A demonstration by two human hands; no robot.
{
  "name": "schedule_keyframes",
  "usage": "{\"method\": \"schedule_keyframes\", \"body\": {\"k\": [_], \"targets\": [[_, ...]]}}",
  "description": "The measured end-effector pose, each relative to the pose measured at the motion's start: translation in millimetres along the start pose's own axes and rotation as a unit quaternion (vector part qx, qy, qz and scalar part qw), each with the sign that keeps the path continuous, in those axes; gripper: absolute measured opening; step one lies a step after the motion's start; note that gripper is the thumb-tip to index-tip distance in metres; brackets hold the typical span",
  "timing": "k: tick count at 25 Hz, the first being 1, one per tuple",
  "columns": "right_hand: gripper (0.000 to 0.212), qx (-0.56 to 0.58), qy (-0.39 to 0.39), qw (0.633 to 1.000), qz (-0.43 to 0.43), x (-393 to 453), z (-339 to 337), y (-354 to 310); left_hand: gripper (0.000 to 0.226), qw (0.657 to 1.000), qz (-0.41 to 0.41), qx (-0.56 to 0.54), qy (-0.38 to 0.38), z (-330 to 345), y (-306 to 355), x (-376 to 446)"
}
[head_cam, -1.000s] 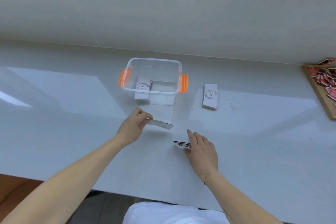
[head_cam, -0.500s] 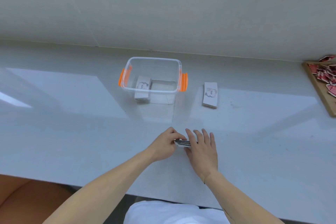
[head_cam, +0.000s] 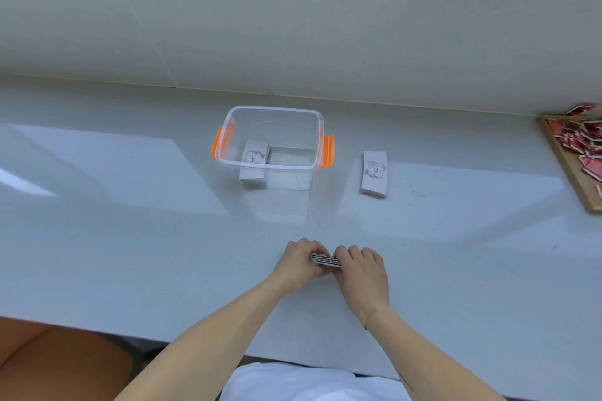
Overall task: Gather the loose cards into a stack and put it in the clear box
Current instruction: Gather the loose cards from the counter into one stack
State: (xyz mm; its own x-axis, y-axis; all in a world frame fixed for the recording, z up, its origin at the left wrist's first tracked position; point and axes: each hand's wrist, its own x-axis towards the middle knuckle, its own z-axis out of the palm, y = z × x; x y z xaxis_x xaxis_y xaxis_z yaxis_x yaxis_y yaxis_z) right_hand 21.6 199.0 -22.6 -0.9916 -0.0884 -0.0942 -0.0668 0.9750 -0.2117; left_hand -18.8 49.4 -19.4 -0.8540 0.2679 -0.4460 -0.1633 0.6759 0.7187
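Both hands, left hand [head_cam: 298,262] and right hand [head_cam: 361,267], close on a squared card stack [head_cam: 325,260]; one stack [head_cam: 255,161] lies in the clear box [head_cam: 273,169], another stack [head_cam: 374,173] waits beside it.

Squared card stack [head_cam: 325,260], between hands

Both hands, left hand [head_cam: 298,265] and right hand [head_cam: 361,273], squeeze the card stack [head_cam: 325,260] low centre; clear box [head_cam: 273,114] sits above.
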Motion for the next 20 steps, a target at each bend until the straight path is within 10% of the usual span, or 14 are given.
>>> {"method": "schedule_keyframes", "body": {"k": [4,8,14,20], "targets": [[0.019,0.178,-0.048,0.982,0.049,14.2,-13.5,7.1,0.020,0.988,-0.013,-0.149,0.045,-6.2,5.7,-1.4],[0.015,0.482,-0.053,0.866,0.120,25.3,-26.1,0.8,0.021,0.978,0.043,-0.193,0.068,-27.2,18.3,-8.2],[0.012,0.377,-0.022,0.924,0.055,27.3,-17.5,-13.9,0.020,0.955,0.190,0.210,0.090,-58.1,24.6,-16.0],[0.007,0.371,-0.005,0.925,0.084,21.7,-6.4,-18.5,0.028,0.943,0.204,0.231,0.123,-43.1,15.7,-18.3]]}}
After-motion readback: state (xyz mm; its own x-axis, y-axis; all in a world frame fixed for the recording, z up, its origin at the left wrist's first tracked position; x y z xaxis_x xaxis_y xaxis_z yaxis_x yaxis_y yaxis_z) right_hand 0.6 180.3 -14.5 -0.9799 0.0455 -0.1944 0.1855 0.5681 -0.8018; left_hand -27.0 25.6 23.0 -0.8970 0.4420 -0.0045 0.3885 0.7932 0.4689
